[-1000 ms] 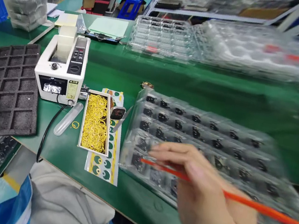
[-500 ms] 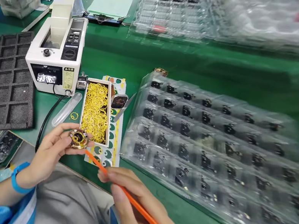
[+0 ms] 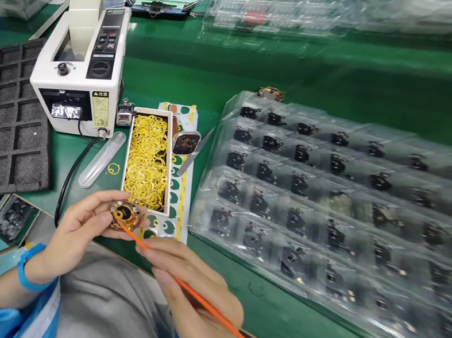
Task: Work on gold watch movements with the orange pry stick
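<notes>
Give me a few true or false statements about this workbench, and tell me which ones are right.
1. The left hand holds a round gold part. True.
2. The right hand holds an orange stick, its tip at that part. True.
3. The blue wristband is on the right wrist. False: it is on the left wrist.
4. Most of the yellow rings sit in the black foam tray. False: they fill a shallow box beside the tape dispenser.
</notes>
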Demonstrator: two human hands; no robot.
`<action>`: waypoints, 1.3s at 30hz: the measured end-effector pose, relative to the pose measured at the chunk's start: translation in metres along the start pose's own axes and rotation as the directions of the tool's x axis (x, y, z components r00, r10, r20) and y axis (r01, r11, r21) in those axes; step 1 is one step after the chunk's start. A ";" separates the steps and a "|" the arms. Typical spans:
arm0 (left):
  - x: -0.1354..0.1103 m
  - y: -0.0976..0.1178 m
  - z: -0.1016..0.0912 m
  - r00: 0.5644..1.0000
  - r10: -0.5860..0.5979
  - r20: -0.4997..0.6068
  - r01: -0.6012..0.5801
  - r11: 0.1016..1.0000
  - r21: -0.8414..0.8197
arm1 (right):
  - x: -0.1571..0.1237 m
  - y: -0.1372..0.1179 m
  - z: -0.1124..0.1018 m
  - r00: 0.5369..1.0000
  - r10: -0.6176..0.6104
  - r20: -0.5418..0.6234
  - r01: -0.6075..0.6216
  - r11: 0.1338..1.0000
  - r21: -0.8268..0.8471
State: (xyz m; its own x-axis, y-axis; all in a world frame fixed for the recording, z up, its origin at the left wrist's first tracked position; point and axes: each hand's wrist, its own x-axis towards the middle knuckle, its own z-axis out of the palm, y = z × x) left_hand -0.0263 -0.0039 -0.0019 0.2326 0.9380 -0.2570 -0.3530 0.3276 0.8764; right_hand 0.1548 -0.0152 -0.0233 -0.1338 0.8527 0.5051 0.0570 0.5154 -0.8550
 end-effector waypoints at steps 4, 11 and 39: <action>0.000 0.002 0.002 0.999 -0.037 -0.026 0.037 0.999 -0.023 | -0.001 0.005 -0.004 0.973 -0.191 0.129 0.206 0.972 -0.113; 0.006 0.001 0.006 0.994 -0.059 -0.089 0.053 0.996 -0.066 | -0.001 0.003 -0.012 0.874 -0.372 0.312 0.465 0.825 -0.321; 0.006 -0.014 0.012 0.976 0.018 -0.216 0.018 0.987 0.162 | 0.001 0.003 0.010 0.865 -0.375 0.335 0.502 0.625 -0.598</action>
State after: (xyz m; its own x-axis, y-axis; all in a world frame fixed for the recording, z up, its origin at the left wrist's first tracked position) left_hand -0.0093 -0.0045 -0.0113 0.0255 0.9460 -0.3232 -0.1974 0.3217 0.9260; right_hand 0.1448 -0.0137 -0.0265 -0.4681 0.5156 0.7177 0.5600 0.8013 -0.2104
